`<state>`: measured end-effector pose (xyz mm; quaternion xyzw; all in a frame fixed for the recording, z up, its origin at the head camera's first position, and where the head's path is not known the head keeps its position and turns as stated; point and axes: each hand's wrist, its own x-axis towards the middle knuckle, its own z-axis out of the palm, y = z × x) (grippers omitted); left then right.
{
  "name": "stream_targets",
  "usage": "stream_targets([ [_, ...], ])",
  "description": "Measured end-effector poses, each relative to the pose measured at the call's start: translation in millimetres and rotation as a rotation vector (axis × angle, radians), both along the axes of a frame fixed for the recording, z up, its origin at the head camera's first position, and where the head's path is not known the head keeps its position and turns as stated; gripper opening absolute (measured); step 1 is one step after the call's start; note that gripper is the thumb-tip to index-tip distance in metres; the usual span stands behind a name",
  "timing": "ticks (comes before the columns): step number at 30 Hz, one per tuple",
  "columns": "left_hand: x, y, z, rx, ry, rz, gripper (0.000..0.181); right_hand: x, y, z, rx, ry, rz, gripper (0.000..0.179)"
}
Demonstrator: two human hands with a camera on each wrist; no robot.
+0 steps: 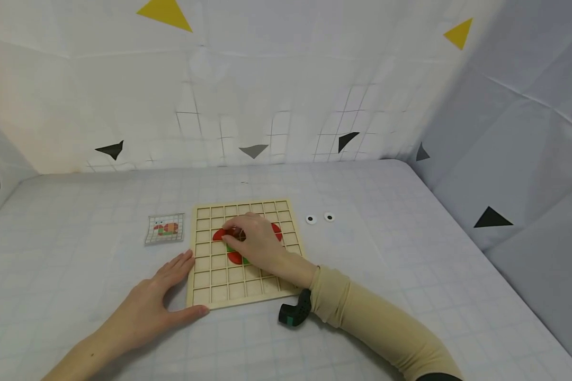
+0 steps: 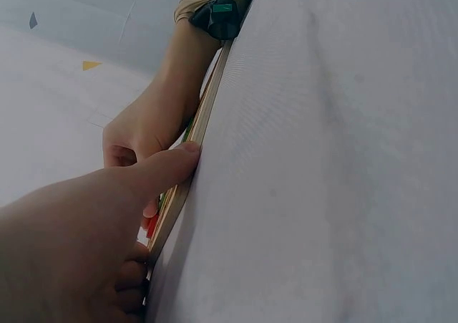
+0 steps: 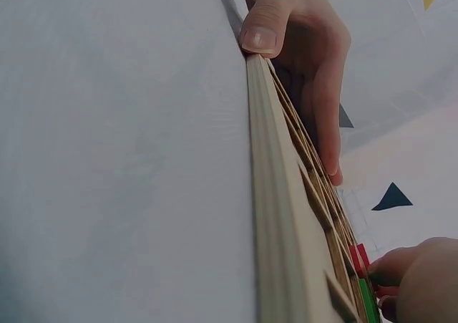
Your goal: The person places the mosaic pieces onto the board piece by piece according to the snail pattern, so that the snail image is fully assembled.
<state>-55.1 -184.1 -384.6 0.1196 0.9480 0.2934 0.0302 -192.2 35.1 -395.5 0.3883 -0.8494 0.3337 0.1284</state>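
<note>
A pale wooden grid board [image 1: 205,280] lies on the table. Red quarter-round pieces and green pieces sit in its cells, partly covered by my right hand [image 1: 262,243]. That hand's thumb and index finger pinch a red piece [image 1: 217,235] left of the board's middle; how firmly is hard to see. In the right wrist view, the red piece [image 3: 359,257] stands beside a green piece [image 3: 368,300] at my fingertips. My left hand [image 1: 150,296] spans the board's near left corner, straight fingers against the left edge and thumb on the front edge.
Left of the board lies a small picture card [image 1: 164,229] with a red, green and orange figure on a grid. Two round eye pieces, one nearer the board [image 1: 311,219] and another [image 1: 330,217], lie to its right. A black wrist device [image 1: 296,311] sits at my right cuff.
</note>
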Motion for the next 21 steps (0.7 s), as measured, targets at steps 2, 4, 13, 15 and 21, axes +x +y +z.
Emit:
stream_targets([
  [2, -0.1, -0.4, -0.6, 0.001, 0.002, 0.000, 0.100, 0.3, -0.5, 0.5, 0.010, 0.004, -0.004, 0.018],
  [4, -0.1, -0.6, -0.9, 0.001, 0.003, 0.000, 0.100, 0.6, -0.8, 1.1, 0.014, 0.010, -0.006, 0.018],
  [13, -0.3, -0.5, 0.3, 0.011, -0.004, -0.002, 0.101, 1.8, -1.2, 3.5, 0.008, 0.010, 0.003, 0.016],
  [15, 0.0, -0.4, 0.6, 0.012, -0.005, -0.002, 0.101, 1.9, -1.4, 3.9, 0.011, 0.006, 0.005, 0.016],
  [21, 0.8, 0.1, 1.0, 0.008, -0.005, 0.002, 0.100, 3.4, -1.4, 4.2, 0.018, -0.008, 0.005, 0.014],
])
